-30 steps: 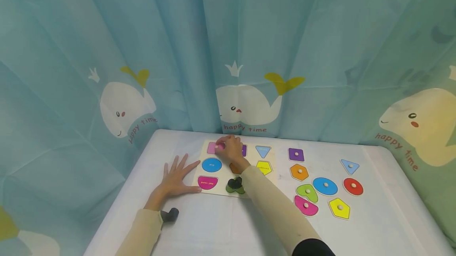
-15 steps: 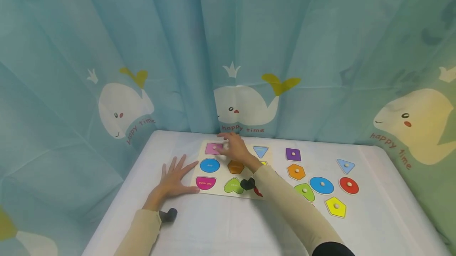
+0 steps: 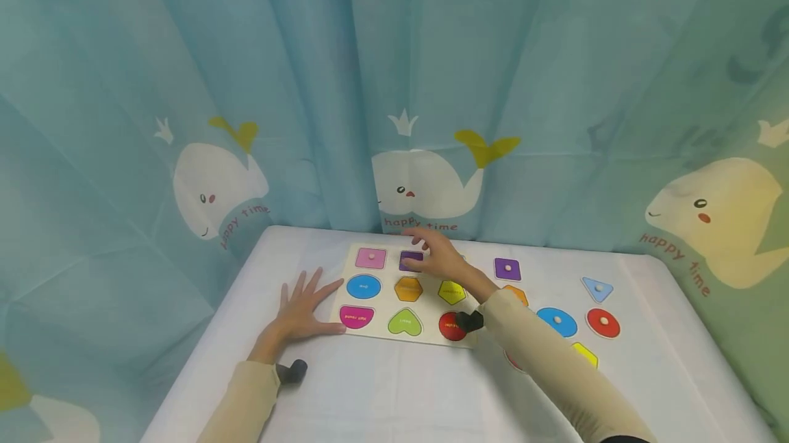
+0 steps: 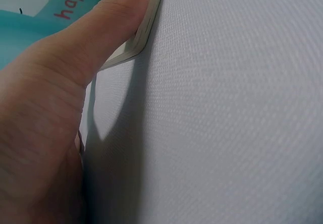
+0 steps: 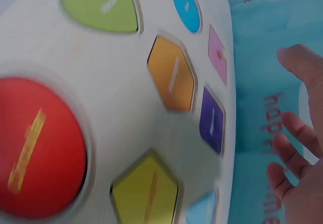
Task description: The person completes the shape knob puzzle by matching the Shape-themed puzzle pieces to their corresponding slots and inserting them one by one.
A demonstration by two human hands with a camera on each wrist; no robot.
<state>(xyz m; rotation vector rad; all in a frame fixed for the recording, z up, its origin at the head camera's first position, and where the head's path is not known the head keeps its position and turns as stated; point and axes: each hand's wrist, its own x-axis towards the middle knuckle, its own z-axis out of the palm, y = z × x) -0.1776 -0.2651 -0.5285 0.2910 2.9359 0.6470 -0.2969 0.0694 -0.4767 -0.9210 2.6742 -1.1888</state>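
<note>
My left hand point(image 3: 298, 316) lies spread on the white table, its thumb and a fingertip at the left edge of a shape puzzle board point(image 3: 380, 328). In the left wrist view the thumb point(image 4: 113, 19) overlaps the board's corner. A pink rectangle piece point(image 3: 362, 259) with a small knob sits in the board's top left recess. Above the top row hovers my right hand point(image 3: 445, 261), fingers loosely spread and holding nothing. It partly covers the purple square recess point(image 3: 407, 256), which shows whole in the right wrist view. Other printed recesses include an orange hexagon point(image 3: 408, 289) and green heart point(image 3: 404, 322).
Right of the board lie several knobbed pieces: a purple square point(image 3: 501, 275), light blue triangle point(image 3: 593, 283), blue oval point(image 3: 548, 316) and red circle point(image 3: 594, 328). My right forearm point(image 3: 548, 354) hides some others. A whale-printed curtain point(image 3: 320, 121) hangs behind the table.
My right hand has let go of the pink rectangle piece and moved right, away from it. More of the board shows now. The left hand keeps its place.
</note>
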